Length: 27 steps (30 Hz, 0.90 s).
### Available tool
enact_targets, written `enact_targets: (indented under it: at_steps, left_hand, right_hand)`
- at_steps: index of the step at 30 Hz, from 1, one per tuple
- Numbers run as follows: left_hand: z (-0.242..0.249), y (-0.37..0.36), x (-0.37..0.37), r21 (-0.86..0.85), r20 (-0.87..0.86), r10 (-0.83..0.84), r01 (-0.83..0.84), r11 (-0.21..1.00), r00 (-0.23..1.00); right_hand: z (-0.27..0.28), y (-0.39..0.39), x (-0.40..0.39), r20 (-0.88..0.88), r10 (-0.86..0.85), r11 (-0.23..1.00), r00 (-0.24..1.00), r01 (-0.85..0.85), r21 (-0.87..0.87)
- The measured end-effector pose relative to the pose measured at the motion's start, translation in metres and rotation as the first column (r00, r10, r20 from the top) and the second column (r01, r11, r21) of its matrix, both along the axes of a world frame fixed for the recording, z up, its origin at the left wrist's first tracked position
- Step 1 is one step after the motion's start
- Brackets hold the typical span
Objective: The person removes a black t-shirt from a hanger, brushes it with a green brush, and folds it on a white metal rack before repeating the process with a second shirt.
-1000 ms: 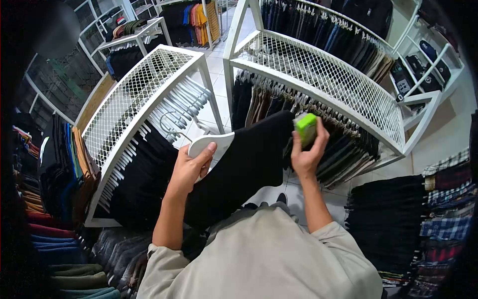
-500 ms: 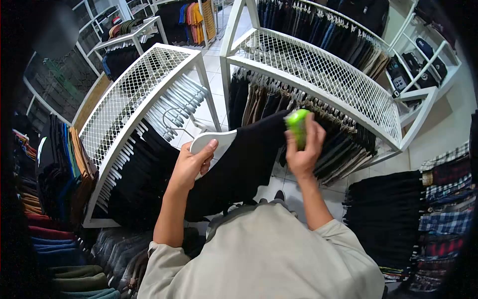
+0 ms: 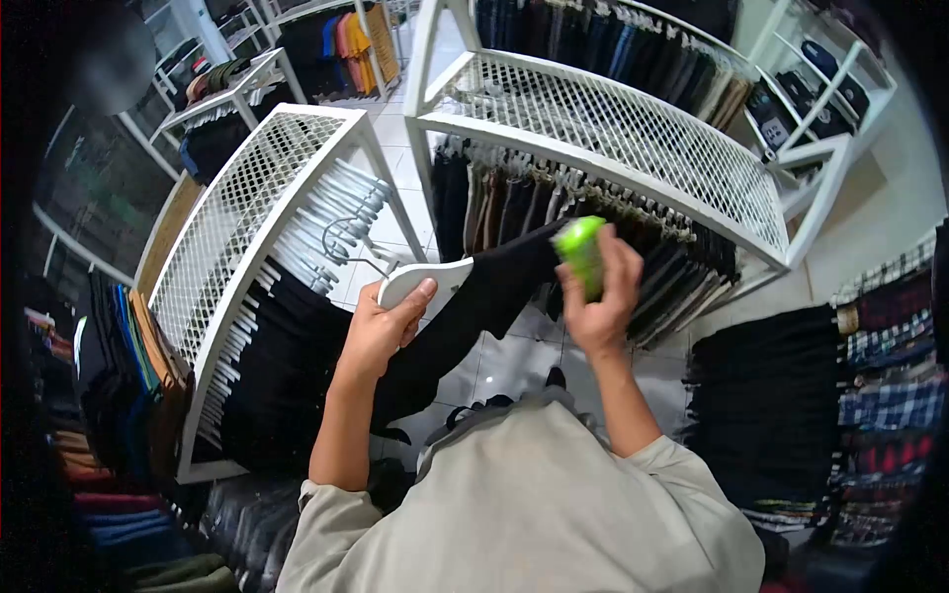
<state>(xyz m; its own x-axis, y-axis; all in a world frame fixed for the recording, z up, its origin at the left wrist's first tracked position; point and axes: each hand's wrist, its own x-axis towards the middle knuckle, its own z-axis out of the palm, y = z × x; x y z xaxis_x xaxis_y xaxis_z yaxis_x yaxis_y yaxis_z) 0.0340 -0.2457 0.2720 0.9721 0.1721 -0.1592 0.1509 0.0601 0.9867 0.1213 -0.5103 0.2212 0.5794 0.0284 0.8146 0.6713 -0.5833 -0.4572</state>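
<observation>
A white hanger [image 3: 423, 280] is pinched in my left hand [image 3: 388, 324], thumb on top, its metal hook pointing up and left. From the hanger a black garment [image 3: 479, 301] stretches toward the upper right and hangs below my hands. My right hand [image 3: 605, 301] is wrapped round a bright green object [image 3: 581, 255], slightly blurred, at the garment's far end. Whether the fingers of my right hand also grip the cloth is hidden.
A white mesh-topped rack [image 3: 259, 178] with empty hangers and black clothes stands at the left. Another mesh rack [image 3: 613, 124] holds trousers ahead. Black garments [image 3: 761, 405] and plaid shirts [image 3: 895, 403] hang at the right. Folded clothes [image 3: 124, 529] lie at the lower left.
The black garment has swung and narrowed, showing more floor below it. The green object has shifted slightly left. The racks sit a little further left in view.
</observation>
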Motion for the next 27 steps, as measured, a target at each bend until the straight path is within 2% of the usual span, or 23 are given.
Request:
enact_targets:
  at_steps: [2, 3, 5, 6, 7, 8, 10, 12, 16, 17, 18, 20, 22, 24, 26, 27]
  left_hand:
    - [0.003, -0.014, 0.012, 0.022, 0.001, -0.05, 0.05, 0.999, 0.999]
    - [0.005, -0.02, 0.018, 0.04, 0.006, -0.076, 0.076, 0.996, 0.997]
    - [0.004, -0.027, 0.029, 0.037, 0.015, -0.119, 0.119, 0.992, 0.993]
    - [0.002, -0.03, 0.034, 0.025, 0.022, -0.13, 0.129, 0.991, 0.991]
    - [0.002, -0.032, 0.041, 0.013, 0.04, -0.156, 0.156, 0.988, 0.987]
    - [0.003, -0.035, 0.047, 0.003, -0.018, -0.164, 0.164, 0.986, 0.986]
    - [0.003, -0.047, 0.058, 0.035, 0.002, -0.193, 0.192, 0.981, 0.981]
    - [0.005, -0.065, 0.075, 0.04, 0.01, -0.228, 0.227, 0.973, 0.974]
    - [0.007, -0.106, 0.103, 0.092, 0.04, -0.36, 0.356, 0.93, 0.932]
    - [0.009, -0.116, 0.11, 0.095, 0.043, -0.386, 0.381, 0.92, 0.921]
    - [0.01, -0.125, 0.117, 0.101, 0.044, -0.402, 0.397, 0.912, 0.914]
    - [0.011, -0.14, 0.127, 0.105, 0.047, -0.42, 0.414, 0.904, 0.906]
    - [0.007, -0.15, 0.142, 0.093, 0.058, -0.443, 0.437, 0.895, 0.895]
    - [0.006, -0.161, 0.155, 0.13, 0.053, -0.504, 0.495, 0.859, 0.862]
    - [0.013, -0.18, 0.162, 0.189, 0.107, -0.556, 0.532, 0.825, 0.824]
    - [0.019, -0.188, 0.166, 0.264, 0.074, -0.581, 0.546, 0.795, 0.81]
  right_hand:
    - [0.0, 0.009, -0.012, 0.008, 0.209, 0.975, 0.978, -0.207, -0.073]
    - [-0.005, 0.003, -0.008, 0.008, 0.18, 0.981, 0.984, -0.179, -0.068]
    - [-0.02, -0.017, 0.014, 0.059, 0.069, 0.995, 0.996, -0.065, -0.076]
    - [-0.02, -0.036, 0.024, 0.059, -0.104, 0.992, 0.993, 0.107, -0.062]
    - [-0.032, -0.059, 0.035, -0.084, -0.214, 0.976, 0.973, 0.216, 0.011]
    - [-0.042, -0.08, 0.042, -0.229, -0.306, 0.942, 0.924, 0.329, 0.069]
    - [-0.034, -0.105, 0.038, -0.186, -0.423, 0.897, 0.887, 0.439, 0.052]
    - [-0.021, -0.109, 0.025, -0.069, -0.424, 0.903, 0.903, 0.428, 0.046]
    - [0.003, -0.091, 0.006, 0.002, -0.134, 0.989, 0.991, 0.134, -0.056]
    - [-0.01, -0.098, 0.011, -0.011, -0.143, 0.983, 0.99, 0.141, -0.115]
    - [-0.01, -0.111, 0.019, 0.022, -0.169, 0.978, 0.985, 0.171, -0.123]
    - [-0.018, -0.152, 0.038, -0.023, -0.355, 0.934, 0.935, 0.353, -0.051]
    - [-0.028, -0.208, 0.061, -0.299, -0.531, 0.828, 0.793, 0.561, 0.018]
    - [-0.048, -0.275, 0.09, -0.201, -0.66, 0.743, 0.724, 0.668, -0.033]
    - [-0.029, -0.313, 0.11, -0.201, -0.675, 0.73, 0.71, 0.682, -0.041]
    - [-0.024, -0.329, 0.124, -0.141, -0.684, 0.727, 0.716, 0.684, -0.05]
